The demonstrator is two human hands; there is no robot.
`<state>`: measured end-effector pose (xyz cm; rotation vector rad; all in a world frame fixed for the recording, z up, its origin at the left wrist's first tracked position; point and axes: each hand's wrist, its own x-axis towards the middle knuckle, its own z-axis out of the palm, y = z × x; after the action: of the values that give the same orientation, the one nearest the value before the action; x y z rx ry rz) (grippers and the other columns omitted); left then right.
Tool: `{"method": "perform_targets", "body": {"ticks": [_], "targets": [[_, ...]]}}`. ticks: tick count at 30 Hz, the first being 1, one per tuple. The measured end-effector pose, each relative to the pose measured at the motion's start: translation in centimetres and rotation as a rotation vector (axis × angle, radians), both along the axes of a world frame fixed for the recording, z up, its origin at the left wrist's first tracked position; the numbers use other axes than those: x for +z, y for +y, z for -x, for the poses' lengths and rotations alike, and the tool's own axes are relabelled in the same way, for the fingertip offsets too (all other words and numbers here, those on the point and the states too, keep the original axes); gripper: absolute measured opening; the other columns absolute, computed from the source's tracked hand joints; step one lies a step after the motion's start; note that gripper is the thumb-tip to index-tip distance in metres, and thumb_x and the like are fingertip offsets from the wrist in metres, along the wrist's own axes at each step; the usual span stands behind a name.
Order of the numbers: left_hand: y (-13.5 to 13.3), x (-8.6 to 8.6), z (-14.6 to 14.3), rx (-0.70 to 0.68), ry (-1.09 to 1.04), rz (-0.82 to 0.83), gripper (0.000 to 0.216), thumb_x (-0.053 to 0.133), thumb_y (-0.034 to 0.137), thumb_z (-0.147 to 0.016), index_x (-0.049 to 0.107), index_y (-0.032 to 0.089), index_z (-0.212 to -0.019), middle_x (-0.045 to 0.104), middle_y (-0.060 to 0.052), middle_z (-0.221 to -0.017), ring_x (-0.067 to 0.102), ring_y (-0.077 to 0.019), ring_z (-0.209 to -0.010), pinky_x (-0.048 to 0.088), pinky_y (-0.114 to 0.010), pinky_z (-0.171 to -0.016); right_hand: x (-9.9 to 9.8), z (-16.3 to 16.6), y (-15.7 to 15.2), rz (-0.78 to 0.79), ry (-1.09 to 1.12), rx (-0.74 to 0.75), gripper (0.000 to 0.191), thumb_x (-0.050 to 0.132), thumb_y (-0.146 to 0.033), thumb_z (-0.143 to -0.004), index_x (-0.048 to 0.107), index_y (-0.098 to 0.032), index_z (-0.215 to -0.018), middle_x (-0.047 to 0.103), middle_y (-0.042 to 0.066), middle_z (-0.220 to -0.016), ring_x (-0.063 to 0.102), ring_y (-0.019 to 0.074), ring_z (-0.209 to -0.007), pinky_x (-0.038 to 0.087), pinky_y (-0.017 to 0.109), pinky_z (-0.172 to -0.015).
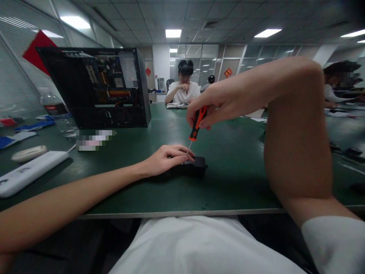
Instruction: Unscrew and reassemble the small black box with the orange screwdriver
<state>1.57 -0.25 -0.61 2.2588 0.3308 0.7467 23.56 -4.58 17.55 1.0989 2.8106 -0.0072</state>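
A screwdriver [197, 123] with an orange and black handle is gripped in my right hand [209, 106], which is raised over the table with the wrist bent. Its thin metal shaft slants down to the top of a black box-shaped device [196, 167]. My left hand [168, 158] rests on that device and steadies it, thumb and fingers closed about the screwdriver's tip. The fingers cover the device's left part and the spot where the tip meets it, so any screw there is hidden.
An open computer case [114, 89] stands at the back left beside a plastic bottle [61, 114]. A white power bank [31, 171] and a small white case [29, 153] lie at the left. Across the green table [234, 182] sits another person [184, 87]; more people are at the right.
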Motion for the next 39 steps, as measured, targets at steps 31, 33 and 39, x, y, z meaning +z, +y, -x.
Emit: {"method": "perform_targets", "body": {"ticks": [31,33,39], "targets": [[-0.2,-0.1,0.2,-0.025,0.023,-0.139,0.027,0.056,0.027,-0.102,0.081,0.017,-0.102,0.072,-0.013,-0.120,0.067,-0.0223,-0.113,0.048,-0.034,-0.104,-0.3,-0.3,-1.2,-0.028,0.010,0.008,0.024,0.057,-0.038,-0.096,0.073,-0.023,-0.107,0.070,-0.005,-0.086,0.054,0.0070,-0.071,0.036,0.025,-0.067],[-0.2,-0.1,0.2,-0.023,0.015,-0.164,0.026,0.057,0.027,-0.102,0.081,0.018,-0.103,0.072,-0.012,-0.121,0.067,-0.0226,-0.114,0.048,-0.034,-0.104,-0.1,0.2,-0.6,-0.024,0.018,0.049,0.025,0.061,-0.040,-0.094,0.073,-0.022,-0.107,0.070,-0.005,-0.085,0.055,0.0072,-0.070,0.036,0.024,-0.065],[-0.2,-0.2,0.2,0.019,-0.002,-0.200,0.026,0.058,0.028,-0.101,0.082,0.019,-0.102,0.074,-0.011,-0.116,0.070,-0.0213,-0.106,0.051,-0.032,-0.099,-0.1,1.7,0.9,-0.087,0.028,0.154,0.044,0.044,-0.050,-0.104,0.072,-0.017,-0.107,0.071,0.003,-0.092,0.060,0.0096,-0.074,0.041,0.023,-0.064]]}}
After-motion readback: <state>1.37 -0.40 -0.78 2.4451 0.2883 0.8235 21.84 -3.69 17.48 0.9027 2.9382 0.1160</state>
